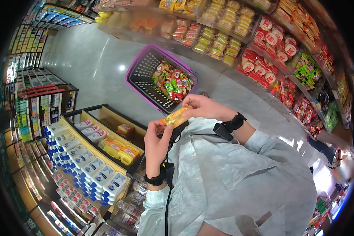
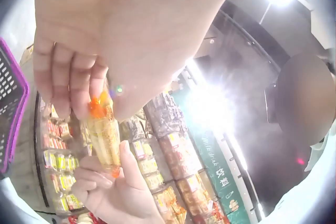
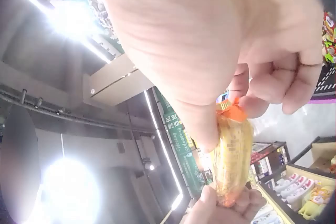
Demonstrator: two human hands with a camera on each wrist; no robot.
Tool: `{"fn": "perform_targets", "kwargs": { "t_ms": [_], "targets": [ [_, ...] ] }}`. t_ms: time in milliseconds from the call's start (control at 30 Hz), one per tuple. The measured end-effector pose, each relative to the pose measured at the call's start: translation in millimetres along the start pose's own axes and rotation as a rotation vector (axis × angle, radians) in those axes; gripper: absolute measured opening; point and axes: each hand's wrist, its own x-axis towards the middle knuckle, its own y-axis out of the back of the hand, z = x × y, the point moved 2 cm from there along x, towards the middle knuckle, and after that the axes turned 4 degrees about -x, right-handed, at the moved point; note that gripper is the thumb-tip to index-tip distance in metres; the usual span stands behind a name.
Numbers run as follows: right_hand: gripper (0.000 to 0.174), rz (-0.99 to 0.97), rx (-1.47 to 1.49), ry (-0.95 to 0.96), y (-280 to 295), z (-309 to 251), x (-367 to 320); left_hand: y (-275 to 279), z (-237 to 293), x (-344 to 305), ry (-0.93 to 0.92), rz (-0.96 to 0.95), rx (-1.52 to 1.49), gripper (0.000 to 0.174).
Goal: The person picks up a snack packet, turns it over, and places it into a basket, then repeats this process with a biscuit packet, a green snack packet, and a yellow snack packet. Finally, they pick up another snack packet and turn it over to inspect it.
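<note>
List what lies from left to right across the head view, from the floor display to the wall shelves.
Blue-and-white packs → yellow packets → left hand → snack packet, pinched at both ends → right hand → red-and-white packs.

Open floor around basket; shelves close right, display rack left

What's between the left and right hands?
A yellow snack packet: the left hand pinches one end, the right hand the other. Head view shows it best; both wrist views show it too.
</note>
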Motion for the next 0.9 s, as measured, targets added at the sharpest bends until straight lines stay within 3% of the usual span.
{"fn": "perform_targets", "kwargs": {
  "t_ms": [233,533,633,733,900],
  "targets": [
    [0.023,-0.039,0.086,-0.042,26.1,-31.6,15.0,-13.6,1.4,32.7,0.029,-0.059,-0.322,0.015],
    [0.025,0.013,0.011,-0.124,3.9,-25.0,70.5,35.8,-35.4,72.9,0.017,-0.115,-0.343,0.022],
    [0.028,0.164,-0.082,-0.118,-13.0,-22.2,94.5,67.2,-47.8,94.5,-0.021,-0.152,-0.311,0.021],
    [0.031,0.501,-0.163,-0.177,-39.6,-38.3,106.7,105.5,-50.7,113.2,-0.064,-0.197,-0.222,0.018],
    [0.028,0.711,-0.078,-0.163,-55.8,-38.3,112.0,168.0,-75.3,149.0,-0.145,-0.287,-0.176,0.016]
  ]
}}
